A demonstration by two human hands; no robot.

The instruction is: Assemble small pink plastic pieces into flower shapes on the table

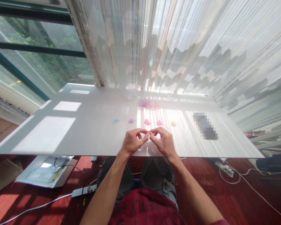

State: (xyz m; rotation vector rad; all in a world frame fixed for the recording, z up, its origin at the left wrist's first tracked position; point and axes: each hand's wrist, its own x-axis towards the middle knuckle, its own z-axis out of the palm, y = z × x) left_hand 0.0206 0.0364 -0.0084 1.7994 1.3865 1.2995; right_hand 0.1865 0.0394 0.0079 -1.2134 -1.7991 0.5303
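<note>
Both hands [149,140] pinched, fingertips together

Sunlight is streaming through sheer white patterned curtains [154,47]; dark-green-framed glass windows [42,62] are showing foliage; glossy red wooden flooring [196,187] is gleaming.

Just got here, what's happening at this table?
The left hand and right hand meet at the fingertips by the near edge of the white table; anything pinched there is too small to tell. Beyond them, five small coloured piles lie in a row, with a larger, mostly pink pile behind.
</note>
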